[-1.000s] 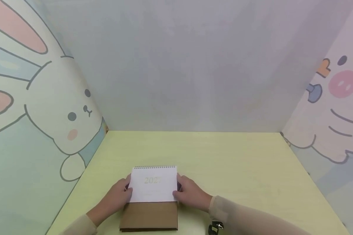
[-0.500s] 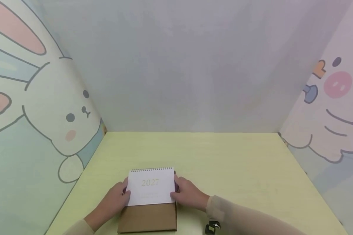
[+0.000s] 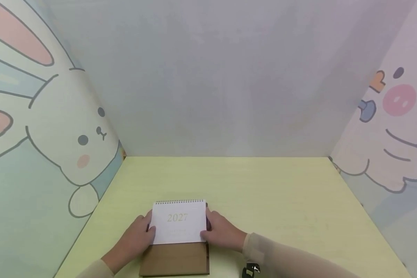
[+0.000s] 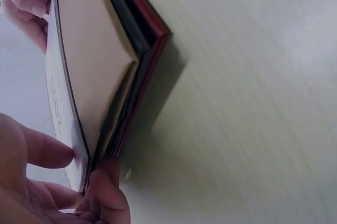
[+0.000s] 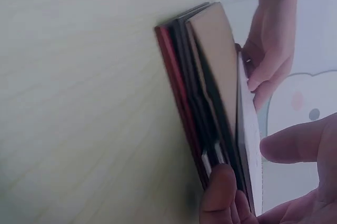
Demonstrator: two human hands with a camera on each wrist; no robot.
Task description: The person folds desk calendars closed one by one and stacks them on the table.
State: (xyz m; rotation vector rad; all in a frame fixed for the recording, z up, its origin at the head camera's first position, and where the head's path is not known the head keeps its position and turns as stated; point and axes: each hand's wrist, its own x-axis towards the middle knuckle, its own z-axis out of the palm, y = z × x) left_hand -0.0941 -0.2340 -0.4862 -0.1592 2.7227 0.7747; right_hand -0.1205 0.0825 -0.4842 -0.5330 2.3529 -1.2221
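A white desk calendar [image 3: 178, 229] with "2027" on its page and a coil along its far edge lies on a brown board [image 3: 175, 259]. The wrist views show a stack of layers, with a dark layer [image 5: 190, 50] and a dark red layer [image 5: 174, 66] under the brown board. My left hand [image 3: 136, 234] grips the left edge, its thumb on the white page and its other fingers at the side and below. On the opposite edge my right hand [image 3: 225, 233] holds the stack likewise. Whether the lower layers are separate calendars, I cannot tell.
The pale yellow table [image 3: 264, 193] stretches to the back and right. A grey wall [image 3: 226, 77] stands behind it, with cartoon-printed panels at both sides. A small black object [image 3: 251, 269] shows beside the right sleeve at the bottom edge.
The calendar and both hands sit slightly lower in the head view, while the view itself has shifted a little. Both hands keep the same hold on the stack.
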